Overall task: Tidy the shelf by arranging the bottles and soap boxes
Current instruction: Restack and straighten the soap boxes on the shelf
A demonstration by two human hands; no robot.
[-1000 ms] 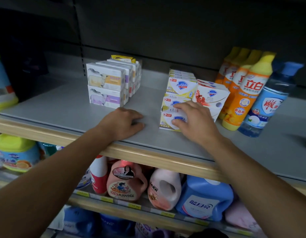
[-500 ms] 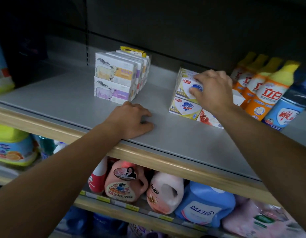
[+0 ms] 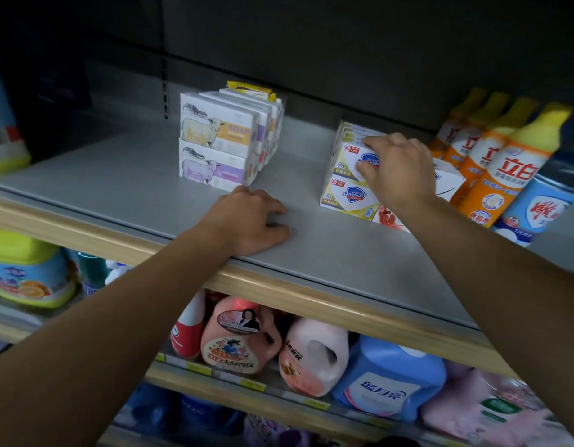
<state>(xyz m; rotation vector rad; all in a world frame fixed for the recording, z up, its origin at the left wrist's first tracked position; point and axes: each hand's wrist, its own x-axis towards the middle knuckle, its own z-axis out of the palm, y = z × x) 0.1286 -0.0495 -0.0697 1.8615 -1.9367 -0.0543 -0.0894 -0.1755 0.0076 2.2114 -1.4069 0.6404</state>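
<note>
Right hand [image 3: 398, 171] curls over the upper Safeguard soap box [image 3: 350, 156], fingers on its front face; left hand [image 3: 247, 221] rests loosely curled on the shelf [image 3: 118, 188], holding nothing; judgement: square that box flush over the 1 beneath, pushing evenly, clear of the orange bottles [image 3: 505, 175] just right.

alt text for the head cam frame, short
A person's right hand grips the upper Safeguard soap box in a stack on a grey shelf, while the left hand rests near the shelf's front edge. Sheep-print soap boxes stand left, orange dish-soap bottles right.
</note>
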